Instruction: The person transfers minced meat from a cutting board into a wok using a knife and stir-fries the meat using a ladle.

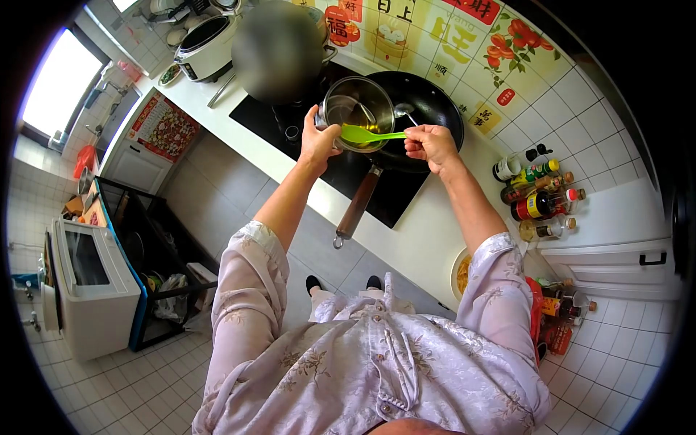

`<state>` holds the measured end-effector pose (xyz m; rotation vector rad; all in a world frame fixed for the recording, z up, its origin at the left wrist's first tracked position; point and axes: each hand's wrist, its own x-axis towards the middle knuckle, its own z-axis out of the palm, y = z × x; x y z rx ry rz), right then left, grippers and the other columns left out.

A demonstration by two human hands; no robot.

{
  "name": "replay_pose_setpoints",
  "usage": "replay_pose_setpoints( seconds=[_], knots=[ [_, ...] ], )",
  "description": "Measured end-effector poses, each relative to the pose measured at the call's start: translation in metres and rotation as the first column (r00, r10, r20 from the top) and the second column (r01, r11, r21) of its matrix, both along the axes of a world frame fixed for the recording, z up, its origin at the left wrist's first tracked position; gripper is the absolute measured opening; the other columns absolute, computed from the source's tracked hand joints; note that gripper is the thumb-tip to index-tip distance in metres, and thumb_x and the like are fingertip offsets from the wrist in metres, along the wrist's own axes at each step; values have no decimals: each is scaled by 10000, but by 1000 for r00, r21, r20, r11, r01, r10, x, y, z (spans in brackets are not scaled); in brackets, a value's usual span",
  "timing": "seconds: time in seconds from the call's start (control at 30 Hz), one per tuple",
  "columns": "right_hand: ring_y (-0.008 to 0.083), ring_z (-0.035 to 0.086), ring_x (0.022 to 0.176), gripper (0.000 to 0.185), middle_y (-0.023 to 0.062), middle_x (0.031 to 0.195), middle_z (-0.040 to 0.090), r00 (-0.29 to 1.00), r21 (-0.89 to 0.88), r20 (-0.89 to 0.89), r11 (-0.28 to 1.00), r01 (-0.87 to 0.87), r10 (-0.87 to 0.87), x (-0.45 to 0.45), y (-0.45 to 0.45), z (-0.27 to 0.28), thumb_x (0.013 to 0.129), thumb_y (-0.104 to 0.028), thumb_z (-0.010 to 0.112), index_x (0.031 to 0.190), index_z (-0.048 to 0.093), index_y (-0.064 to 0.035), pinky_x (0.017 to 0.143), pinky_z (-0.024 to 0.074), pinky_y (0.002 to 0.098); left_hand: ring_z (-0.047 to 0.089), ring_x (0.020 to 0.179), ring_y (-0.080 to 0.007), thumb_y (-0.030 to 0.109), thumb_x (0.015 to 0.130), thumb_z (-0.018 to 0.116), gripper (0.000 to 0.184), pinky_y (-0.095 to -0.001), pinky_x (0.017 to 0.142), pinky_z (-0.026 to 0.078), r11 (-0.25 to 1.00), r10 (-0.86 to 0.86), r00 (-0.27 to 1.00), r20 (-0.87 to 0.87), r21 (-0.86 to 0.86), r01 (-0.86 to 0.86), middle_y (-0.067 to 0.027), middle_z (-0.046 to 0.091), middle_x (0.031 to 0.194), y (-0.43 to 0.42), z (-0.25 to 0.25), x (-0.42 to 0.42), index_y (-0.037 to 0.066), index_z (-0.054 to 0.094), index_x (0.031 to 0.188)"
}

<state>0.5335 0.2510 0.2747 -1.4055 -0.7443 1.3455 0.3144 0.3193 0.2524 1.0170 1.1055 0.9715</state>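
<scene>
A metal pot (358,94) with some yellowish liquid inside is tilted above the left part of a black wok (435,109). My left hand (319,140) is closed on the pot's near left side. In my right hand (433,147), the fingers pinch the handle of a bright green spoon (371,135), whose head is at the pot's near edge. A metal utensil (404,110) shows beside the pot's right rim; its lower end is hard to make out. The wok's brown handle (359,204) points toward my body.
The wok rests on a black cooktop (254,116). A rice cooker (208,54) stands at the back left. Several bottles (540,205) line the right wall, and a bowl of yellow food (462,272) is by my right sleeve. A white oven (94,279) stands far left.
</scene>
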Motion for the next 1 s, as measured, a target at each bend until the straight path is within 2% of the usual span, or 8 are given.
replay_pose_setpoints(
  seconds=[0.13, 0.23, 0.73, 0.93, 1.0],
  knots=[
    [86, 546, 518, 92, 33, 637, 568, 1000, -5, 24, 1000, -5, 5, 3, 2, 2, 759, -108, 585, 785, 572, -21, 482, 496, 212, 510, 813, -203, 69, 646, 542, 741, -389, 595, 479, 1000, 4, 1000, -1, -11, -4, -93, 458, 948, 3, -1, 1, 173, 202, 1296],
    [113, 555, 523, 76, 54, 632, 569, 1000, -9, 14, 1000, 18, -18, 5, 3, 0, 746, -90, 588, 753, 568, -17, 501, 506, 245, 509, 814, -205, 70, 644, 544, 744, -399, 602, 475, 1000, 2, 1000, 8, -9, -2, -89, 457, 948, 4, -1, 3, 175, 202, 1296],
    [112, 557, 531, 75, 58, 641, 573, 997, 10, -46, 998, 60, -60, 20, 14, 2, 742, -65, 575, 785, 565, -4, 500, 504, 237, 530, 791, -231, 77, 644, 534, 716, -404, 599, 475, 999, 35, 999, 35, -36, -34, -103, 478, 1002, 14, -8, 11, 162, 220, 1281],
    [111, 556, 540, 84, 56, 643, 573, 993, 58, -79, 994, 89, -85, 36, 16, 23, 740, -68, 576, 795, 568, -4, 503, 500, 233, 544, 787, -250, 79, 642, 522, 682, -400, 584, 482, 996, 81, 997, 14, -43, -80, -126, 484, 1031, 23, -10, 6, 143, 243, 1262],
    [108, 558, 548, 84, 53, 648, 574, 994, 62, -82, 995, 82, -77, 47, 13, 27, 735, -70, 583, 795, 572, -11, 504, 499, 228, 528, 847, -253, 78, 640, 521, 694, -423, 614, 472, 993, 103, 994, 41, -63, -101, -123, 483, 1014, 25, -8, 2, 145, 225, 1264]
  ],
)
